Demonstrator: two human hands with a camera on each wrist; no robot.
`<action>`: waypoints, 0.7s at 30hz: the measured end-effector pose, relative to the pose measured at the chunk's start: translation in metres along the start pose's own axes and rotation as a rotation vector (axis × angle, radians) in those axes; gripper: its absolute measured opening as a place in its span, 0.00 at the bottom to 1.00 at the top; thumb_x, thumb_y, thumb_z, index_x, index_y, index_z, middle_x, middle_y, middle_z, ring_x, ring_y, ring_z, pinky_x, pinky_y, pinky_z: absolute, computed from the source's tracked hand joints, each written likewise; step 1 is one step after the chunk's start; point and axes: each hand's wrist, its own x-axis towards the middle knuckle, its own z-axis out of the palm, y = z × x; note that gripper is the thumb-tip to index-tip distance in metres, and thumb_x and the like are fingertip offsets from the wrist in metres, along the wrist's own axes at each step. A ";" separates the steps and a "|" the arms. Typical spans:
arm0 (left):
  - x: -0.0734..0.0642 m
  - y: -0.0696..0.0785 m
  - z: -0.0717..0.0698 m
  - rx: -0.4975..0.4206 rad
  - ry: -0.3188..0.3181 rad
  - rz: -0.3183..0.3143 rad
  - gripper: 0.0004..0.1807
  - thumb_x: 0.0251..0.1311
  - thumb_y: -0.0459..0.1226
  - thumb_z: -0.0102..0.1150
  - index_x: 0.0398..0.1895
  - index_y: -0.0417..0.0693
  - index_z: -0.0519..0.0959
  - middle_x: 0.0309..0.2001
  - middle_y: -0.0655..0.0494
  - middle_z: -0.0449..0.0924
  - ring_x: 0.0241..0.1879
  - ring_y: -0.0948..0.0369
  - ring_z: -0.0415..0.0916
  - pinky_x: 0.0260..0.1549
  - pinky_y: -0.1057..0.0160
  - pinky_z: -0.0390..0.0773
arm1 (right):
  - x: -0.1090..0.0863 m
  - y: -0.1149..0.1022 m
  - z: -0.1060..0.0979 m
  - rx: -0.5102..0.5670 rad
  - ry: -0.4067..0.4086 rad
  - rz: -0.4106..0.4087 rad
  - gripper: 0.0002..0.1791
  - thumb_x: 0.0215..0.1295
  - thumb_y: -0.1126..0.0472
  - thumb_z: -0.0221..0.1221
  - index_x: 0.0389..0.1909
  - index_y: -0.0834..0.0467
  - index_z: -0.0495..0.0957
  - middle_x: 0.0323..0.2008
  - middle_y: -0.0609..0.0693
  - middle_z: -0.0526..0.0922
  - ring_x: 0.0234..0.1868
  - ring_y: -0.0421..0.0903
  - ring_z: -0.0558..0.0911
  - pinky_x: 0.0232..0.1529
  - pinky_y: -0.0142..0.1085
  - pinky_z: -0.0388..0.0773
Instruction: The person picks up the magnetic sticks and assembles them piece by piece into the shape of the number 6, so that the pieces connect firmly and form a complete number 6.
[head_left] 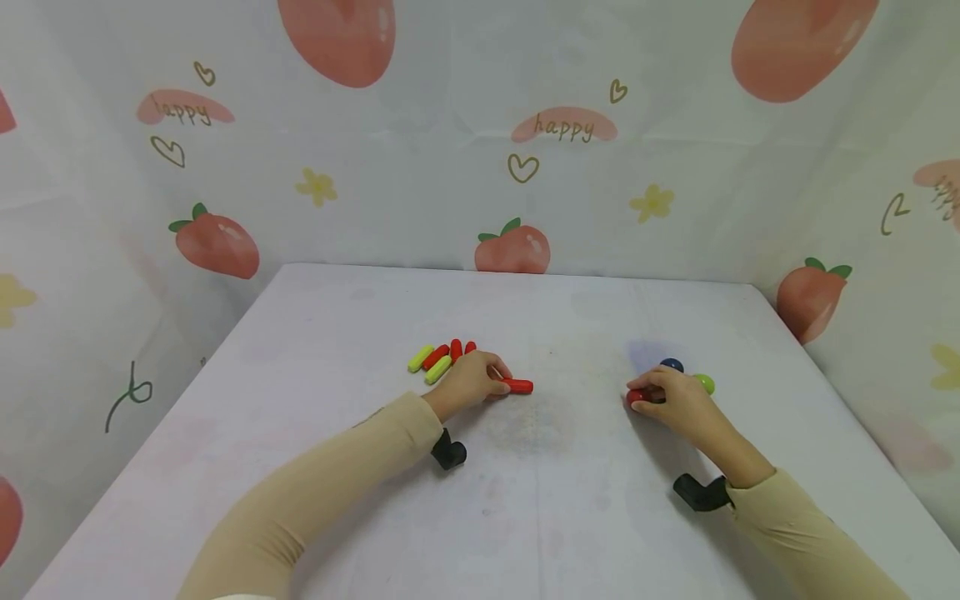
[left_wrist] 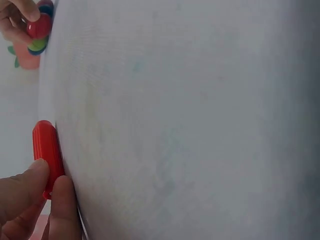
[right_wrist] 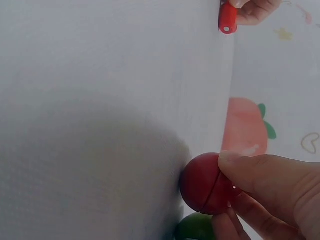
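My left hand (head_left: 467, 383) pinches one end of a short red ridged stick (head_left: 521, 386) between thumb and fingers, low over the white table. In the left wrist view the stick (left_wrist: 46, 145) shows lengthwise grooves and a rounded end. On the right, my right hand (head_left: 681, 403) grips a red ball (head_left: 635, 397) with thumb and fingertips; a seam runs round the ball (right_wrist: 201, 181) in the right wrist view. Close behind that hand are a dark blue ball (head_left: 672, 364) and a green ball (head_left: 705, 382), both partly hidden.
Several red and yellow-green sticks lie in a cluster just beyond the left hand, among them a yellow-green stick (head_left: 438, 370) and a red stick (head_left: 436, 357). A patterned cloth (head_left: 450, 200) hangs behind the table (head_left: 480, 533). Black wrist mounts (head_left: 701, 493) hang below both sleeves.
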 end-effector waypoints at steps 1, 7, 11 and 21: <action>0.001 0.000 0.000 0.002 0.002 -0.002 0.08 0.62 0.36 0.70 0.44 0.47 0.85 0.36 0.53 0.83 0.31 0.63 0.76 0.29 0.73 0.73 | 0.000 0.000 0.000 0.000 -0.001 -0.001 0.14 0.60 0.67 0.70 0.45 0.68 0.84 0.42 0.62 0.82 0.43 0.58 0.86 0.43 0.48 0.85; 0.002 0.000 0.001 0.012 -0.001 0.000 0.08 0.61 0.36 0.71 0.43 0.47 0.85 0.33 0.53 0.82 0.28 0.64 0.76 0.27 0.74 0.72 | 0.000 -0.001 -0.002 0.002 -0.016 0.005 0.14 0.60 0.67 0.69 0.46 0.68 0.84 0.41 0.62 0.82 0.43 0.58 0.86 0.43 0.48 0.85; 0.001 0.001 0.000 0.010 -0.003 -0.001 0.07 0.61 0.35 0.70 0.42 0.47 0.85 0.32 0.55 0.81 0.27 0.65 0.75 0.27 0.74 0.71 | 0.000 -0.002 -0.001 -0.004 -0.018 0.009 0.14 0.60 0.67 0.69 0.46 0.68 0.84 0.41 0.62 0.82 0.43 0.58 0.86 0.44 0.48 0.85; -0.001 0.001 -0.001 0.035 -0.011 0.001 0.08 0.62 0.36 0.70 0.43 0.47 0.85 0.32 0.55 0.81 0.27 0.64 0.75 0.27 0.74 0.70 | 0.001 -0.003 -0.003 -0.012 -0.013 0.004 0.14 0.60 0.67 0.70 0.45 0.69 0.84 0.40 0.62 0.82 0.42 0.58 0.86 0.44 0.48 0.85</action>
